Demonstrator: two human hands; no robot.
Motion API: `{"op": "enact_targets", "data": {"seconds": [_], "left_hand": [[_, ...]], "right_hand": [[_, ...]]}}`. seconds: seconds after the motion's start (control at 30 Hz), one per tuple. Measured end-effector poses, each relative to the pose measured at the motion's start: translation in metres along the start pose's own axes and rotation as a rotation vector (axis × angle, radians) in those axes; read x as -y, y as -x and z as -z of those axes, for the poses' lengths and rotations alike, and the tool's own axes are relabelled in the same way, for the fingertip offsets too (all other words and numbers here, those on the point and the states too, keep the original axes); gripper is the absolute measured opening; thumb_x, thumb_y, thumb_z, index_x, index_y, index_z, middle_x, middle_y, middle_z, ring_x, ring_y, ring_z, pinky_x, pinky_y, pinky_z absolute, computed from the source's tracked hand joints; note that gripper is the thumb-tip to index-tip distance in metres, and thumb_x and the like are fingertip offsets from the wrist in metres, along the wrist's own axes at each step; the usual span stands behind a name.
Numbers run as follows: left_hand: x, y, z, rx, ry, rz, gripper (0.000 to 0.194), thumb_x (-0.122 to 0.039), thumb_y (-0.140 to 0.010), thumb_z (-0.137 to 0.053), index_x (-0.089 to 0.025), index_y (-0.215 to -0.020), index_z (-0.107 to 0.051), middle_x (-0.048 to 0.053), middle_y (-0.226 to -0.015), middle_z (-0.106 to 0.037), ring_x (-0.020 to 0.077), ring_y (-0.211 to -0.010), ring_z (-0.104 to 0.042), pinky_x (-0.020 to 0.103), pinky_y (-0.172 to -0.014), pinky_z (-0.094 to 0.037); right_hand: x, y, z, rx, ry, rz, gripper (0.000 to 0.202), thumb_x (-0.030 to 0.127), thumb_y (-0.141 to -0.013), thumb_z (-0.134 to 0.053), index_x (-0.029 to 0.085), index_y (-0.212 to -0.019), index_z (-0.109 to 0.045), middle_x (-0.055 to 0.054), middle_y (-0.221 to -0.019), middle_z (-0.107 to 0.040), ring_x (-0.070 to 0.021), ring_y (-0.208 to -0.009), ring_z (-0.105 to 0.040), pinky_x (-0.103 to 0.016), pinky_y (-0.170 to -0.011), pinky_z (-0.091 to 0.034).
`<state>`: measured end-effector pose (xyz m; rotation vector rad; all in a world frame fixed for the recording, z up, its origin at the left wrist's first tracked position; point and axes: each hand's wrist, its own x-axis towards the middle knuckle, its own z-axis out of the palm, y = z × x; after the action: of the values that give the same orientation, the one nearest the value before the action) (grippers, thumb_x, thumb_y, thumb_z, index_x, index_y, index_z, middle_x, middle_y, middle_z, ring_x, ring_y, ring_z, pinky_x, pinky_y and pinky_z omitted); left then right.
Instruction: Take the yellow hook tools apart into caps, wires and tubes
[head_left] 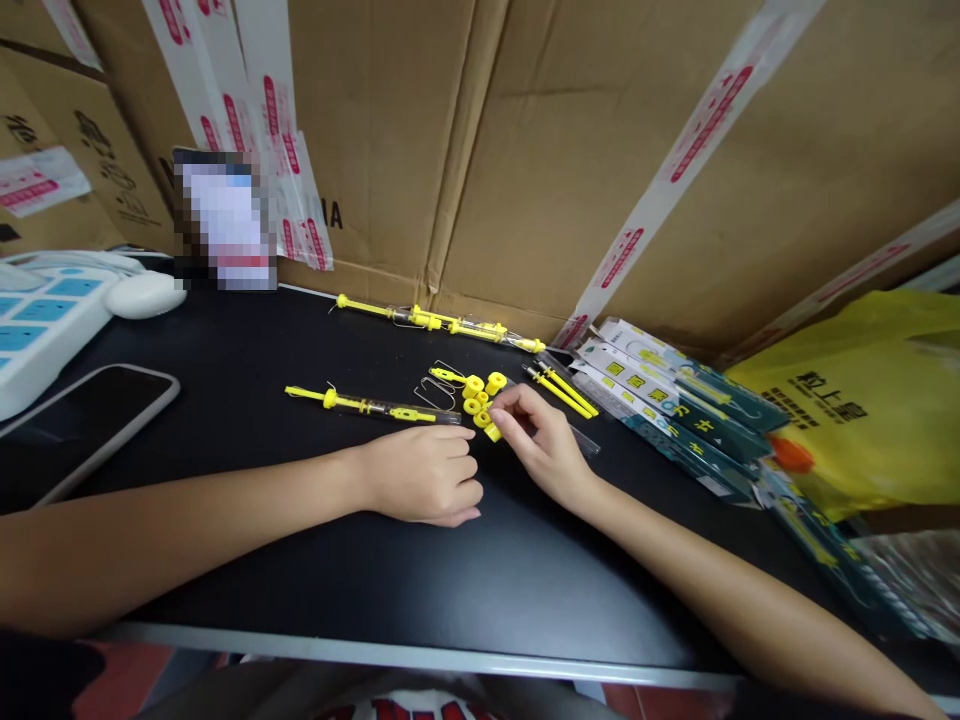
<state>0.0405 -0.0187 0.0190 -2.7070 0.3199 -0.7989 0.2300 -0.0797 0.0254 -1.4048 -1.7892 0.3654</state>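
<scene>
My left hand [426, 476] rests low over the black tabletop, back up and fingers curled in; whatever they may enclose is hidden. Just beyond it lies a spring scale [375, 407] with a clear tube and yellow fittings. At the heap of yellow caps [475, 386], my right hand [541, 440] brings thumb and index finger together. Anything between those fingertips is too small to make out. A clear tube [585, 440] lies partly behind this hand. Wire hooks [439, 390] sit left of the caps, and yellow rods with springs [564, 390] lie to the right.
Several spring scales [450, 324] lie in a row at the back, against a cardboard box [375, 130]. Printed cartons [667, 400] and a yellow bag [862, 400] fill the right side. On the left are a phone [82, 425], a power strip [56, 315] and a white rounded object [146, 295].
</scene>
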Motion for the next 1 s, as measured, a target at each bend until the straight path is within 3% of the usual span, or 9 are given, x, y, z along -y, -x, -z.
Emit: {"op": "enact_targets", "data": {"seconds": [0.4, 1.0], "left_hand": [[-0.009, -0.008, 0.0, -0.008, -0.053, -0.014, 0.029, -0.033, -0.087, -0.05, -0.018, -0.063, -0.057, 0.001, -0.06, -0.059, 0.0141, -0.061, -0.056, 0.035, -0.092, -0.045], [-0.012, -0.011, 0.003, 0.019, -0.017, 0.017, 0.032, -0.039, -0.086, -0.047, -0.017, -0.064, -0.055, 0.003, -0.057, -0.054, 0.0173, -0.057, -0.052, 0.032, -0.066, -0.044]], "right_hand": [[0.003, -0.003, -0.008, 0.006, -0.303, -0.161, 0.028, 0.045, -0.086, -0.053, 0.019, -0.077, -0.05, 0.002, -0.067, -0.048, -0.0102, -0.058, -0.044, -0.024, -0.054, -0.042], [0.01, 0.0, -0.016, 0.007, -0.391, -0.185, 0.026, 0.043, -0.082, -0.061, 0.019, -0.075, -0.051, 0.002, -0.07, -0.052, -0.0093, -0.058, -0.048, -0.023, -0.055, -0.045]]}}
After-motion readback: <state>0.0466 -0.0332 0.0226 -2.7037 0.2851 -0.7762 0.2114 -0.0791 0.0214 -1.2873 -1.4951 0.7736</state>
